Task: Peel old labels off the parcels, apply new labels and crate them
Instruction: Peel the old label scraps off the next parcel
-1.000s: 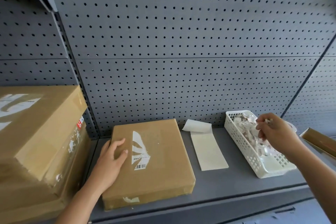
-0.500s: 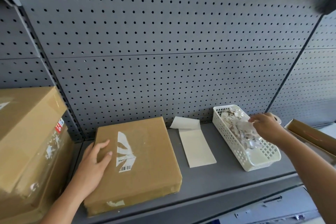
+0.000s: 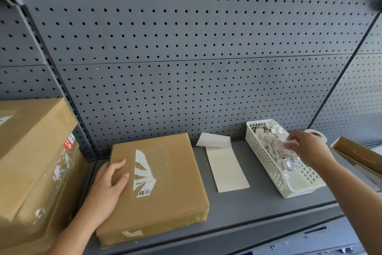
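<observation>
On the shelf (image 3: 237,209), a big box (image 3: 31,161) stands at the 9 o'clock end. The flat parcel (image 3: 171,172) lies just beside it, left of centre. A white basket (image 3: 266,163) sits toward 3 o'clock, with a pale label sheet (image 3: 227,170) between basket and parcel, its far end curled up.

The left hand (image 3: 107,188) rests flat on the parcel's left part, fingers straight and relaxed, gripping nothing. The right hand (image 3: 306,149) hangs over the basket with its fingers down among the scraps (image 3: 268,132). Whether it pinches a scrap cannot be told.

The torn old label (image 3: 143,174) is stuck to the parcel top, its long axis running 12 to 6, barcode at the 6 o'clock end. It lies just at 3 o'clock of the left fingertips, almost touching the forefinger. From the right hand it lies well apart, toward 8 o'clock, beyond the sheet.

The left hand is the nearer, but it looks to be steadying the parcel. So peeling the rest likely means bringing the right hand back across the sheet.
</observation>
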### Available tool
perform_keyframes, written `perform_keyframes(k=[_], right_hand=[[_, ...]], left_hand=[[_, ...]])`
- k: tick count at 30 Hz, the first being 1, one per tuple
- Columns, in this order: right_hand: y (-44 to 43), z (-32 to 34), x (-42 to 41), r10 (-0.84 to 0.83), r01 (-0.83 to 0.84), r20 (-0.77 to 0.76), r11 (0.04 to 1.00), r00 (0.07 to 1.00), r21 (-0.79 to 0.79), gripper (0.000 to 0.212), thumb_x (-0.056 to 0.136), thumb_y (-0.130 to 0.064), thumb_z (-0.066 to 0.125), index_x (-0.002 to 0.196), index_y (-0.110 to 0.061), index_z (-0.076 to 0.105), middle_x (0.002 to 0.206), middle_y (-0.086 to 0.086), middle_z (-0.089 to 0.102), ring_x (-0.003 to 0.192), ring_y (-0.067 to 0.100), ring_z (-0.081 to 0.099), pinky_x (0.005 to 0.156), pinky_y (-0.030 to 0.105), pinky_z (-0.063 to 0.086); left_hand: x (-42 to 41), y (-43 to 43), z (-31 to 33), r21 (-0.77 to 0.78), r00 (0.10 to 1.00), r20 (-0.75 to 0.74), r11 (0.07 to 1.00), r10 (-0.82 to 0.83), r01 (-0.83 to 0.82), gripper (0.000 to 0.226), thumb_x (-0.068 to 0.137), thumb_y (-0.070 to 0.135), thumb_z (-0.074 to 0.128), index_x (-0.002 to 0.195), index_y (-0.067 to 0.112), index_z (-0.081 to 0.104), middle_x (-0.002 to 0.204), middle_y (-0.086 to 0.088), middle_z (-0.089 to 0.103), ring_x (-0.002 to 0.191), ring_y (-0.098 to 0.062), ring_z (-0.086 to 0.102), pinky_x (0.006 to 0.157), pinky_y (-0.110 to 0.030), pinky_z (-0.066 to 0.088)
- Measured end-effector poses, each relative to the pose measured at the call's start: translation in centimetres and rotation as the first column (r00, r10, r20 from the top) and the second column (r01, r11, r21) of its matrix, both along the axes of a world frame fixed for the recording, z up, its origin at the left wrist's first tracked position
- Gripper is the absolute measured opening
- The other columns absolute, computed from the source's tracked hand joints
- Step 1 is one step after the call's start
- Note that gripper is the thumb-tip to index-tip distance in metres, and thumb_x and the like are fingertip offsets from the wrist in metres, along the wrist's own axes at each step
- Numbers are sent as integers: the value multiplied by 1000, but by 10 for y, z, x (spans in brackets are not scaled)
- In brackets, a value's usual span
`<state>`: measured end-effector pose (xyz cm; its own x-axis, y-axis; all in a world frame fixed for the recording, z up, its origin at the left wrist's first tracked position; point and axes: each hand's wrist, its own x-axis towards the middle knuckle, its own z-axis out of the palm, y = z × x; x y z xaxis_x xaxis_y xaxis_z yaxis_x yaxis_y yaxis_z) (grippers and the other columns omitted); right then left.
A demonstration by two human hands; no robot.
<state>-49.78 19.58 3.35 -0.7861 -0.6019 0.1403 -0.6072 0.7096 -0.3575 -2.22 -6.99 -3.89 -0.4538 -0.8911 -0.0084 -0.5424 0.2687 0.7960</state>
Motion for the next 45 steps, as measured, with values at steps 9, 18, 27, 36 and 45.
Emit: perform_keyframes(k=[9,18,27,36,45], right_hand=[[3,-21,-3,17,11,-180,988,984,156,27,100,-27,49,111,-27,74,101,-2,48,105,24,48,87,43,47],[-2,-14,6,-113,119,-133,992,985,32,26,92,-7,56,69,-20,60,69,1,63,55,18,60,50,39,57],[-32,-1,43,-83,57,-211,991,974,-125,17,89,-9,61,102,-7,72,111,21,57,104,42,53,85,49,49],[-116,-14,156,351,-376,-138,883,926,-279,17,84,0,61,91,-14,68,90,-2,60,80,20,58,71,32,45],[-188,-22,252,671,-633,86,728,736,-263,20,92,-6,51,97,-19,66,91,-12,60,76,3,55,70,17,44]], left_hand=[[0,-1,-2,10,1000,-2,1000,-3,3,39,99,52,50,138,55,43,155,14,28,135,-13,41,108,-45,44],[-3,2,0,14,1000,-13,1000,-14,14,39,100,51,49,138,54,42,155,16,26,135,-8,41,107,-38,43],[-2,6,4,6,1000,-15,1000,-6,6,38,101,50,48,138,53,41,155,17,24,128,-7,46,100,-35,46],[-1,9,8,38,1000,-14,999,4,-3,40,102,48,48,141,49,41,158,17,18,128,-7,45,95,-30,44],[1,12,10,70,1000,-5,998,4,-3,39,101,50,47,139,51,40,162,19,10,132,-10,47,99,-32,45]])
